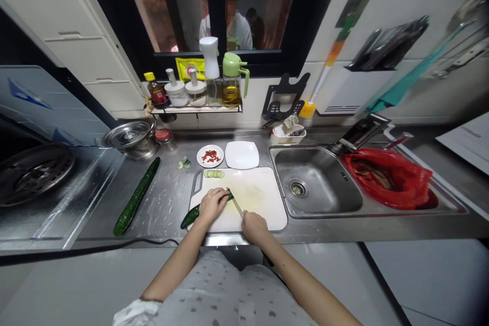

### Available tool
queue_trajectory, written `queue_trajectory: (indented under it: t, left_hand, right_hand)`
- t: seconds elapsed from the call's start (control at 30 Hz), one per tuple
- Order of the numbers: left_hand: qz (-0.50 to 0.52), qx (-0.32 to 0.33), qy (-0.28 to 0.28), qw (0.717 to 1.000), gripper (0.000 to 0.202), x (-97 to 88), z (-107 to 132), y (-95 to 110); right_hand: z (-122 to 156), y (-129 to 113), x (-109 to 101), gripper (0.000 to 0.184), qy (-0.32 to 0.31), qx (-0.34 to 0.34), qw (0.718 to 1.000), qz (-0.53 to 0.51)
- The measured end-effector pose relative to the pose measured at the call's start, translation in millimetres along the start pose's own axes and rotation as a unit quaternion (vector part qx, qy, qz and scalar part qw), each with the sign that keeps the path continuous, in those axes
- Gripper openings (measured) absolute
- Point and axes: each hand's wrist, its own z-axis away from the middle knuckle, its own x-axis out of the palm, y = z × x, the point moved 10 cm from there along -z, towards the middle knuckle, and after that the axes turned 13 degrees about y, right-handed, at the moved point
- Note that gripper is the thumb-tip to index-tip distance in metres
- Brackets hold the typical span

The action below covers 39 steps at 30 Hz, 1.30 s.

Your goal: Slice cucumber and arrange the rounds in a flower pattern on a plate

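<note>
A dark green cucumber (190, 217) lies across the left part of the white cutting board (267, 198). My left hand (212, 205) is closed over it, fingers curled near its cut end. In my right hand (255, 226) is the handle of a kitchen knife (236, 200), whose blade stands at that cut end. Whether the edge is in the flesh I cannot tell. Several thin cucumber slices (214, 174) overlap in a row at the board's upper left. A second, whole cucumber (136, 197) rests on the steel counter to the left.
Behind the board stand a small plate (199, 157) of chopped red pieces and a white square plate (242, 155). Cucumber scraps (184, 163) lie left of them. A steel sink (319, 178) adjoins the board's right, beside a red plastic bag (410, 178). A lidded pot (132, 140) stands back left.
</note>
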Motion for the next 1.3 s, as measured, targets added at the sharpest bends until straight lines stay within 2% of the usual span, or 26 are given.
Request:
queue_trajectory:
  t: [0.63,0.9,1.17,1.3]
  left_hand:
    - [0.006,-0.021,-0.016,1.000,0.024,2.1,0,-4]
    - [0.002,-0.017,-0.015,1.000,0.024,1.1,0,-2]
    - [-0.016,-0.015,-0.025,0.999,0.025,-3.2,-3,4]
    - [-0.003,-0.035,-0.008,0.999,0.028,-8.7,-3,1]
  right_hand:
    - [25,12,-4,0.032,-0.017,-0.001,1.000,0.003]
    - [22,24,-11,0.030,-0.022,-0.004,1.000,-0.017]
    - [21,32,-27,0.030,0.009,0.002,1.000,0.012]
    - [20,39,-33,0.032,0.042,0.025,0.998,0.051]
